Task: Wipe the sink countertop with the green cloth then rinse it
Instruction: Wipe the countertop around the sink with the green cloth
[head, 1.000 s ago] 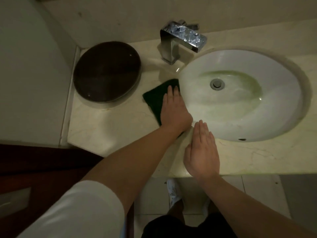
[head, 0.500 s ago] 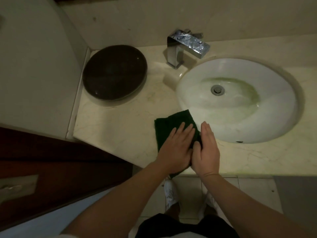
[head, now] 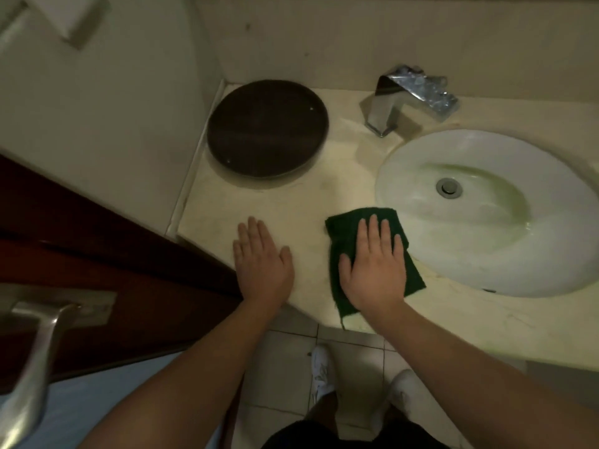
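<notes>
The dark green cloth (head: pixel 344 229) lies flat on the beige marble countertop (head: pixel 324 179), just left of the white oval sink basin (head: pixel 486 251). One corner of the cloth hangs over the counter's front edge. My right hand (head: pixel 372 270) presses palm-down on the cloth, fingers stretched out and slightly apart, covering its middle. My left hand (head: pixel 262 264) rests flat on the bare counter to the left of the cloth, near the front edge, with nothing under it. A greenish stain runs around the basin's drain (head: pixel 449 187).
A chrome square faucet (head: pixel 389 105) stands behind the basin. A dark round disc (head: pixel 267 128) sits in the counter's back left corner against the wall. A dark wooden door (head: pixel 97 254) with a metal handle (head: pixel 39 351) is at the left. White shoes (head: pixel 321 367) stand on the tiled floor.
The cloth went from under my left hand to under my right hand. My left hand slid left onto the bare counter. The view swung left, bringing the door and its handle in.
</notes>
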A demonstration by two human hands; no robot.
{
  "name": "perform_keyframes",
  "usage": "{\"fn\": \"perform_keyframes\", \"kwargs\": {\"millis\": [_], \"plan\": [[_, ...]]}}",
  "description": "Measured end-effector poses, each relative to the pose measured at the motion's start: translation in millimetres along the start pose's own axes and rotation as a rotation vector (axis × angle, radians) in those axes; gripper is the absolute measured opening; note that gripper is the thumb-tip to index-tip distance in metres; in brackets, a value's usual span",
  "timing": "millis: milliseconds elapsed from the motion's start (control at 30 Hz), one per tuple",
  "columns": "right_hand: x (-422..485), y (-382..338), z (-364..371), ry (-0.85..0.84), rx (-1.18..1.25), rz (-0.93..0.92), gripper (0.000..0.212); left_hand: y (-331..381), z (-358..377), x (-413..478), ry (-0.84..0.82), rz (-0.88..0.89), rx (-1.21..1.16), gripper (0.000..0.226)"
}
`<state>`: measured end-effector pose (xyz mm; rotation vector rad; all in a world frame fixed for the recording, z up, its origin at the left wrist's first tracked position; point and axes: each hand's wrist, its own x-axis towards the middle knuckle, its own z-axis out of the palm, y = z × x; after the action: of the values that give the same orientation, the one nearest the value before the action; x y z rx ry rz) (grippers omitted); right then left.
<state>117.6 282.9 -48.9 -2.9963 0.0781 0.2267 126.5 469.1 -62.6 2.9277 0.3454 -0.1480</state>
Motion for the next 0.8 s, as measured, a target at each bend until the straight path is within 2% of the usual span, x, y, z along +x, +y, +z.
{"fn": "perform_keyframes", "kwargs": {"millis": [133, 233, 300, 367, 467, 600, 700, 800], "plan": [[60, -29, -11, -0.076, -0.091, 0.062, 0.076, -2, 3, 1, 0.006, 0.009, 0.024, 0.075], [98, -63, -13, -0.104, -0.093, -0.053, 0.074, -1, 4, 2, 0.004, 0.014, 0.023, 0.074], [104, -79, -9, -0.100, -0.060, -0.192, 0.073, -2, 3, 2, -0.001, 0.014, 0.026, 0.073], [96, -83, -4, -0.079, -0.058, -0.326, 0.071, -3, 3, 2, -0.006, 0.018, 0.055, 0.072], [65, -67, -1, -0.085, -0.080, -0.431, 0.069, -2, 1, 2, -0.010, 0.024, 0.078, 0.070], [-13, -10, -2, -0.149, -0.070, -0.528, 0.067, -1, -4, 0, -0.034, 0.014, 0.063, 0.070], [-55, 70, -4, -0.128, -0.111, -0.410, 0.068, 1, -4, 0, -0.043, 0.015, 0.079, 0.071], [-61, 105, -7, -0.081, -0.070, -0.066, 0.069, 2, -5, 0, -0.035, -0.016, 0.101, 0.070]]}}
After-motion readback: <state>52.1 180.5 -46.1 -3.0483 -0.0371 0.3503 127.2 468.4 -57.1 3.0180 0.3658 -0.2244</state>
